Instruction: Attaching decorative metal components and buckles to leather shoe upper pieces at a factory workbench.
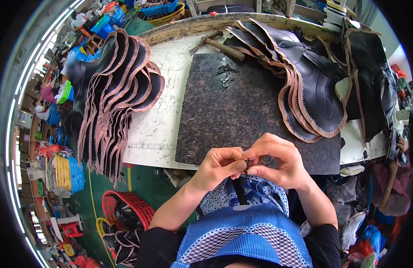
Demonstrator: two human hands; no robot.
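My left hand [217,166] and my right hand [278,161] meet at the near edge of a dark speckled stone slab [224,120]. Thumbs and fingertips of both pinch a small black piece [248,166] between them. Its exact kind is too small to make out. Farther back on the slab lies a little cluster of shiny black bits [227,75]. A hammer [224,48] with a wooden handle rests across the slab's far edge. To the right, stacked black leather boot uppers [320,98] with brown edges overlap the slab.
Another pile of black leather uppers [119,85] hangs over the left side of the white table [155,134]. Below, a red plastic basket [141,203] stands on the green floor. Yellow and blue crates [69,174] are farther left. Cloth and bags crowd the lower right.
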